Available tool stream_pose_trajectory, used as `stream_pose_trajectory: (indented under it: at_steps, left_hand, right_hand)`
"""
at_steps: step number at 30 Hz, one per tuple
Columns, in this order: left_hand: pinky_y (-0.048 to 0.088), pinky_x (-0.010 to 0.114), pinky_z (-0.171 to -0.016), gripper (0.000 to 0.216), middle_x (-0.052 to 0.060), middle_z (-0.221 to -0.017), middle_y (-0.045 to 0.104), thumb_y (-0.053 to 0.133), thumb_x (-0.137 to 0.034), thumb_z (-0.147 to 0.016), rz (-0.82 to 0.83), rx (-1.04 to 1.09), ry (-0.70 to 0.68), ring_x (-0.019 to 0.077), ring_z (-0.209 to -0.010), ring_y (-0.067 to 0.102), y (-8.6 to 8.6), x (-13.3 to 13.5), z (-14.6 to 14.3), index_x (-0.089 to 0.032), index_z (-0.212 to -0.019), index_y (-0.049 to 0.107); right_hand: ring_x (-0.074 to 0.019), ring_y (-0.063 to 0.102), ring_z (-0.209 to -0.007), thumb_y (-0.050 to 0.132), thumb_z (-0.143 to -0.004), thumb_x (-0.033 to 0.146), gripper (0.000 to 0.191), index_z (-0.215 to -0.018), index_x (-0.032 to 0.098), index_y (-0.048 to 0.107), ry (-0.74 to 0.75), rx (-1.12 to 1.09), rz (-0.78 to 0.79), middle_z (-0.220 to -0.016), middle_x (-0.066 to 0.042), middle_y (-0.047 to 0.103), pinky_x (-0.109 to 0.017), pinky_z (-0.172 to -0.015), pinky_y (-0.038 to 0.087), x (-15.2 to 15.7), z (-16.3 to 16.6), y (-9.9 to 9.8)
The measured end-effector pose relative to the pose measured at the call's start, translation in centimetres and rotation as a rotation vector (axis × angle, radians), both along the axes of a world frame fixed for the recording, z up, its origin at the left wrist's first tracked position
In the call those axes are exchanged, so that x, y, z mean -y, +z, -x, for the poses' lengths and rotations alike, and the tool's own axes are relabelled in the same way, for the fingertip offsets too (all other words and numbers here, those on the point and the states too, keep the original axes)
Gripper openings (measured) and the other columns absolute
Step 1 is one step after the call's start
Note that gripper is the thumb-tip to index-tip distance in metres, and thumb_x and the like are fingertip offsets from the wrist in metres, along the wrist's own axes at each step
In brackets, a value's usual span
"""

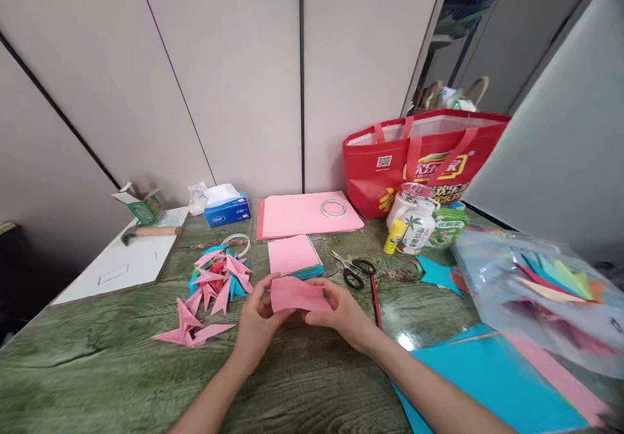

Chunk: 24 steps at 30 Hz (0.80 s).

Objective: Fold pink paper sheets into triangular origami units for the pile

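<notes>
A small sheet of pink paper [298, 294] is held up between both hands, slightly bowed, above the table's near middle. My left hand [259, 314] pinches its left edge, thumb in front. My right hand [341, 310] grips the right edge the same way; the fingers behind the sheet are partly hidden. Just beyond it lies a stack of square paper [291, 254], pink on top with blue and other colours below. To the left sit folded pink paper pieces [188, 327] and a heap of pink, red and blue ones [219, 275].
Scissors [351, 268] and a red pencil [375, 301] lie right of the stack. Larger pink sheets [302, 213], a red bag [419, 154], a glue stick [394, 236] and a tissue box [227, 210] stand behind. Blue sheets [492, 382] lie front right; a hammer [151, 231] rests left.
</notes>
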<state>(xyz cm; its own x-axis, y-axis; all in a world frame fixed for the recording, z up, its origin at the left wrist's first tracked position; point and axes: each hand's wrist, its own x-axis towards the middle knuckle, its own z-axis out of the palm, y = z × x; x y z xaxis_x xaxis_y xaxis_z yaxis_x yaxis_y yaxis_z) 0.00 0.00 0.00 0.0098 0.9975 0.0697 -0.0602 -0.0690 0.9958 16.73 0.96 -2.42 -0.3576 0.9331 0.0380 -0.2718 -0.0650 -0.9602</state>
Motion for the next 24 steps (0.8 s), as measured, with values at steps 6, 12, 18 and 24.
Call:
stream_pose_trajectory:
  at_steps: [6, 12, 18, 24]
  left_hand:
    - [0.048, 0.022, -0.047, 0.024, -0.003, -0.067, 0.060, 0.068, -0.026, -0.060, 0.049, -0.102, 0.043, 0.0125, -0.055, 0.057, 0.1, 0.2, 0.2, -0.017, -0.080, 0.057]
    - [0.053, 0.028, -0.057, 0.039, 0.002, -0.084, 0.063, 0.066, -0.024, -0.064, -0.001, 0.043, 0.027, 0.0180, -0.075, 0.062, 0.1, 0.1, -0.1, -0.020, -0.098, 0.049]
    - [0.056, 0.030, -0.057, 0.026, -0.001, -0.075, 0.062, 0.067, -0.025, -0.063, 0.028, 0.042, 0.018, 0.0177, -0.070, 0.063, 0.3, 0.2, -0.1, -0.017, -0.084, 0.054]
    - [0.055, 0.030, -0.058, 0.021, -0.001, -0.065, 0.066, 0.072, -0.020, -0.057, 0.132, 0.061, -0.101, 0.0200, -0.067, 0.066, 0.2, 0.3, -0.1, -0.016, -0.068, 0.054]
  right_hand:
    - [-0.0182, 0.057, -0.085, 0.077, -0.052, 0.025, 0.049, -0.094, 0.020, 0.054, -0.042, 0.039, -0.045, -0.093, -0.002, 0.060, -0.031, -0.077, 0.045, -0.1, -0.1, 0.4]
    - [-0.0168, 0.059, -0.068, 0.069, -0.061, 0.035, 0.037, -0.088, 0.021, 0.048, -0.224, 0.059, 0.022, -0.077, 0.000, 0.060, -0.030, -0.059, 0.051, 0.0, 0.1, 1.1]
    - [-0.0170, 0.056, -0.064, 0.066, -0.065, 0.032, 0.034, -0.089, 0.022, 0.045, -0.308, 0.186, -0.075, -0.079, -0.001, 0.057, -0.027, -0.048, 0.049, 0.2, 0.0, 1.2]
    - [-0.0166, 0.053, -0.072, 0.068, -0.064, 0.026, 0.011, -0.064, 0.016, 0.062, -0.386, 0.414, -0.399, -0.074, -0.003, 0.056, -0.027, -0.065, 0.043, 0.1, -0.1, 0.8]
